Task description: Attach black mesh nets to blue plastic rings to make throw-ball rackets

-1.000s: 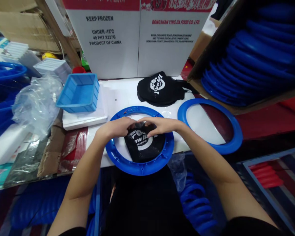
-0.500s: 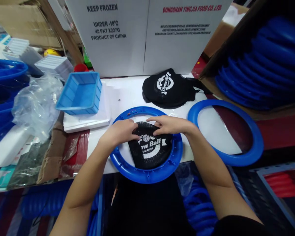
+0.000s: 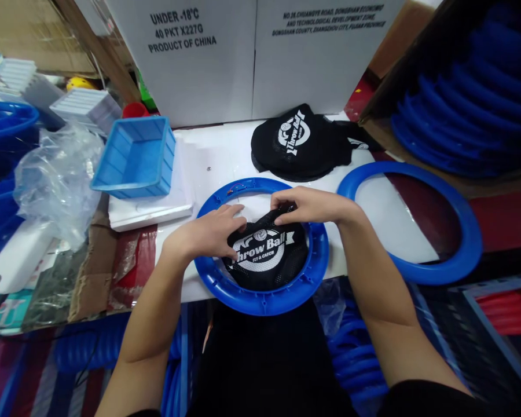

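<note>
A blue plastic ring (image 3: 260,302) lies in front of me, its ribbed inner side facing up. Inside it sits a black mesh fabric disc (image 3: 282,272) printed "Throw Ball" in white. My left hand (image 3: 215,231) rests over the ring's left side, fingers spread, with its tips at the fabric's left edge. Near the top right of the opening, my right hand (image 3: 301,205) pinches the fabric's upper edge between thumb and fingers, and the cloth is bunched there. A small reddish wire or part (image 3: 231,191) shows in the ring's upper left rim.
Several black mesh pieces (image 3: 299,145) are piled behind the ring. Another blue ring (image 3: 469,231) lies to the right. At left are a blue bin (image 3: 134,159) on a white slab, a plastic bag (image 3: 61,179) and a white device (image 3: 17,260). A big white carton (image 3: 208,81) stands behind.
The fabric has shifted left and spread within the ring, so more of its print shows. My left hand has opened out; my right hand has moved slightly right and grips the fabric's edge.
</note>
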Tool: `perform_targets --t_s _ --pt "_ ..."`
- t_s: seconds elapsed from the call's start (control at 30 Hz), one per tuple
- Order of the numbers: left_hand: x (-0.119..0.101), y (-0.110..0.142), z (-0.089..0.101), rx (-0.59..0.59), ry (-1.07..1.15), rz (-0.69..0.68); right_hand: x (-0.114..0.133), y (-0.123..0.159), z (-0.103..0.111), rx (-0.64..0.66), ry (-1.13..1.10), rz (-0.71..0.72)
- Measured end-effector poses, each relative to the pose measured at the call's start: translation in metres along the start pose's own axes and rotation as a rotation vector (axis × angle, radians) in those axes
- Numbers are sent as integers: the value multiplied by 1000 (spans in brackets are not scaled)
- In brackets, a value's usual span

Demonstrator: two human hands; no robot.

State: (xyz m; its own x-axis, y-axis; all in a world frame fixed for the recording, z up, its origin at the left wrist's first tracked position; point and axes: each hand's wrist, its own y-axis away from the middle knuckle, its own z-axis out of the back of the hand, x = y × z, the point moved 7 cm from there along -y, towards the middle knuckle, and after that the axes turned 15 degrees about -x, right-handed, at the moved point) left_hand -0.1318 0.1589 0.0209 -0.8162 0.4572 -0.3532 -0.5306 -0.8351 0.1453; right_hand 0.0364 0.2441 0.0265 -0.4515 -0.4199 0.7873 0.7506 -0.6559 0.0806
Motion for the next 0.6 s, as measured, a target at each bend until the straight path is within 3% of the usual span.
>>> perform_targets --t_s 0.1,0.2,0.3,0.37,0.47,0.6 --pt "-8 -13 1 -101 -53 -5 6 0 5 -115 -15 34" --pt "-11 -26 -2 -190 -100 -62 13 22 19 -444 57 72" --pt "-10 -35 -9 -180 -5 -153 4 90 32 -939 288 38" --pt "-8 -39 -11 -178 65 -169 -16 148 26 -1126 537 -93" --pt "-6 -42 -10 -195 106 -171 -57 221 8 -1171 771 -244" --pt "-7 -42 -11 -218 89 -187 -85 263 -12 -1102 794 -157"
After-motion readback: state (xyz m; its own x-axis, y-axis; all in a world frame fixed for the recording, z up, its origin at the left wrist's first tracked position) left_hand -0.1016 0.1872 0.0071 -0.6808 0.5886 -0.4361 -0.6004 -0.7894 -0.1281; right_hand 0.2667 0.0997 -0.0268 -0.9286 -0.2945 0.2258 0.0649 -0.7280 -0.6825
